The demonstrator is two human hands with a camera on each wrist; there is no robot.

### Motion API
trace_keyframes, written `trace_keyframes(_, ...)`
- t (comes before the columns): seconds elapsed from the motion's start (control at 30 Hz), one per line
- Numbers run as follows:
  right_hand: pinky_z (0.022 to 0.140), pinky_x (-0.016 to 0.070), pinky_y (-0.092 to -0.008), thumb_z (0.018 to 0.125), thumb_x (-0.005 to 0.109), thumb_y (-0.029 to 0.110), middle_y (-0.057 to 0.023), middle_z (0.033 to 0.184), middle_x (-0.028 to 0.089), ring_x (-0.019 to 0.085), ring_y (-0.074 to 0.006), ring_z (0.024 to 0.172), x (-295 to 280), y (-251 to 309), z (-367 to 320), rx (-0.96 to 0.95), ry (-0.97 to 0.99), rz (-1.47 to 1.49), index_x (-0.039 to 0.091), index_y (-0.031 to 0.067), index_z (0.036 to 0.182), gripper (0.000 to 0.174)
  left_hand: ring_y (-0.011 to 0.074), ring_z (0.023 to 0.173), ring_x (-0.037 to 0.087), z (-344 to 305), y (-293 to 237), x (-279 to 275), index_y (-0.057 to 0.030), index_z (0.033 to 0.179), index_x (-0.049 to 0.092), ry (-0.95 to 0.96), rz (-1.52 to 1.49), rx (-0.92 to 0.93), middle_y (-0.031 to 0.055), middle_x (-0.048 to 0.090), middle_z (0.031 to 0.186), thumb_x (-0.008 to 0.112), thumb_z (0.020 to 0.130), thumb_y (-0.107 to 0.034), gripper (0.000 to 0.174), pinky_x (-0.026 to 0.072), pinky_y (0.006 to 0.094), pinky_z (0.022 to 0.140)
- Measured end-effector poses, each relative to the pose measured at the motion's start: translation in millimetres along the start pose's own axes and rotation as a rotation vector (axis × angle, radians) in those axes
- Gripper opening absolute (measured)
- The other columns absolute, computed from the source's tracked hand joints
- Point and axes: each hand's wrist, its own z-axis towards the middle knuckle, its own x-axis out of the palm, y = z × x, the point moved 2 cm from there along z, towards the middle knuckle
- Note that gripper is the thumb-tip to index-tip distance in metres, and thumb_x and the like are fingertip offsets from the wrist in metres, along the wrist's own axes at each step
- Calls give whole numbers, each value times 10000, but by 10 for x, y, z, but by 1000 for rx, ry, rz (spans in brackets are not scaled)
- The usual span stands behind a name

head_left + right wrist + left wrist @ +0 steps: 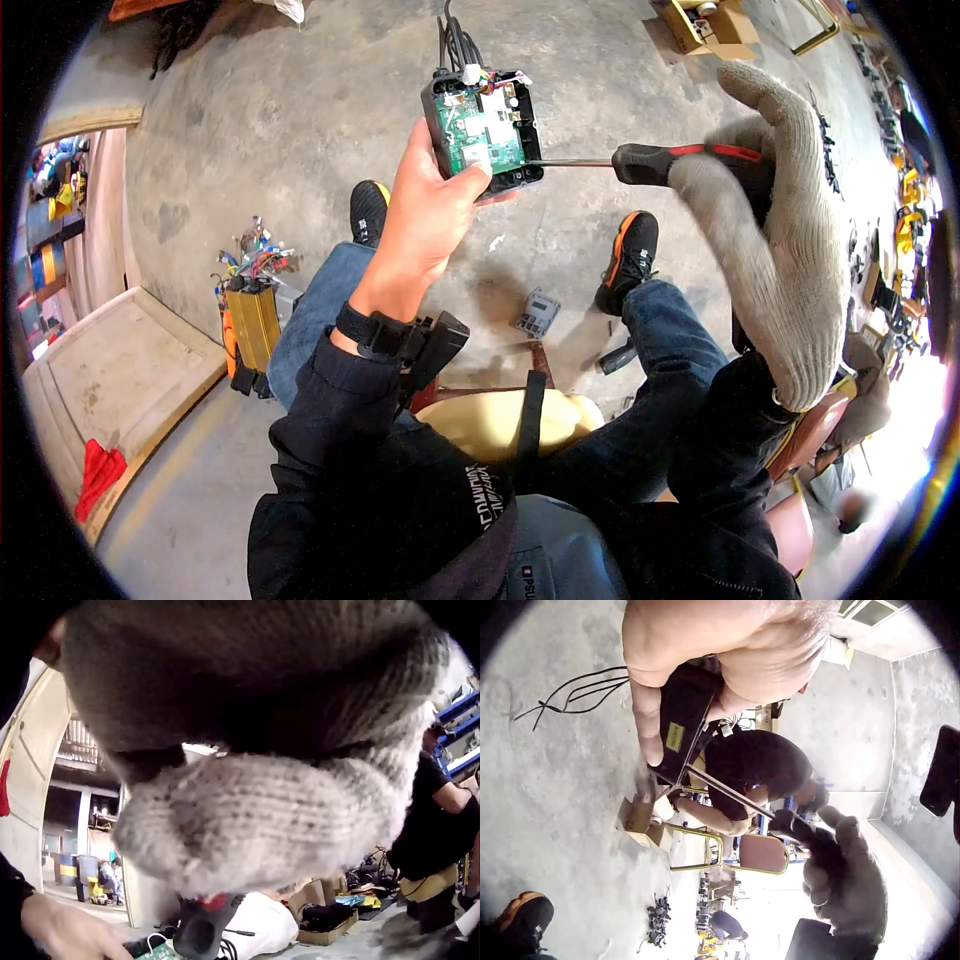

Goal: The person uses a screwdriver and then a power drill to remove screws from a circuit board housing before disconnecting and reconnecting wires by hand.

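Note:
In the head view my bare left hand [425, 215] grips a black housing [532, 125] holding a green circuit board [507, 152], thumb on the board's near edge. Black cables [458, 45] leave its far end. My gloved right hand [790, 230] holds a black and red screwdriver [645, 164], its shaft level and its tip at the housing's right side. The left wrist view shows the housing's dark outside [684, 712] under the fingers and the shaft [731, 792] reaching its edge. In the right wrist view the glove [255, 817] covers most of the handle [199, 930].
On the floor lie a grey cover-like part [538, 312] and a gold box with wires [252, 325]. A wooden-edged board [120, 370] stands at left, a cardboard box [705, 30] at the far right. Another person [757, 769] bends beyond the hands, near a chair [761, 853].

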Motion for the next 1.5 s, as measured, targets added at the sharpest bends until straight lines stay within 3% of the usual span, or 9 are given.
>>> trace_keyframes(0.13,795,577,-332,876,789,154,-129,1056,687,710,-223,936,0,-53,-30,-259,-17,7,490,63,1446,650,265,1092,700,5,-7,0,-36,1447,402,-19,11,-1,132,638,1291,504,941,87,531,631,459,895)
trace_keyframes(0.33,860,597,-348,847,832,178,-147,1127,663,710,-234,997,-14,58,24,139,60,11,499,67,1434,684,261,1088,702,-2,2,-8,-35,1437,407,-10,12,2,130,641,1286,506,943,87,519,630,457,895)
trace_keyframes(0.43,790,588,-343,868,814,169,-137,1066,679,706,-222,956,3,-48,-35,-214,-3,43,505,68,1433,652,260,1087,702,2,-22,-1,-35,1434,409,-4,14,-1,129,643,1284,503,946,91,512,629,458,901)
trace_keyframes(0.77,800,575,-368,839,834,204,-95,1033,689,698,-219,957,-29,29,-5,93,60,-55,516,72,1425,679,269,1090,701,26,28,-42,-34,1430,407,-4,6,20,136,647,1277,518,943,81,512,628,466,899)
trace_keyframes(0.97,795,567,-344,865,821,229,-94,1053,700,703,-219,905,8,-56,-45,-279,-3,17,520,87,1426,653,278,1093,700,21,6,-29,-30,1424,408,-12,8,29,142,644,1280,521,942,81,508,628,468,900)
trace_keyframes(1.07,853,583,-366,864,819,218,-113,1128,689,712,-235,984,-16,5,-12,-217,39,12,519,83,1424,649,280,1095,699,19,14,-33,-28,1425,405,-14,13,30,146,643,1281,526,944,77,507,627,469,900)
trace_keyframes(1.13,954,581,-402,863,809,184,-137,1229,650,686,-246,1134,-12,90,29,190,134,62,523,72,1410,628,280,1096,699,26,28,-47,-27,1426,403,-16,21,28,147,642,1282,529,945,75,508,627,469,900)
trace_keyframes(1.33,860,581,-350,880,803,207,-123,1109,693,716,-221,986,-11,-54,-45,-189,64,104,523,69,1417,621,278,1096,698,30,26,-50,-29,1429,401,-5,15,25,143,645,1279,531,944,77,512,627,472,901)
trace_keyframes(1.5,873,578,-349,875,814,227,-134,1084,699,711,-233,1008,-6,39,17,-14,64,54,534,75,1412,624,283,1094,699,28,30,-44,-40,1423,411,-10,22,23,137,647,1279,512,942,83,507,625,479,902)
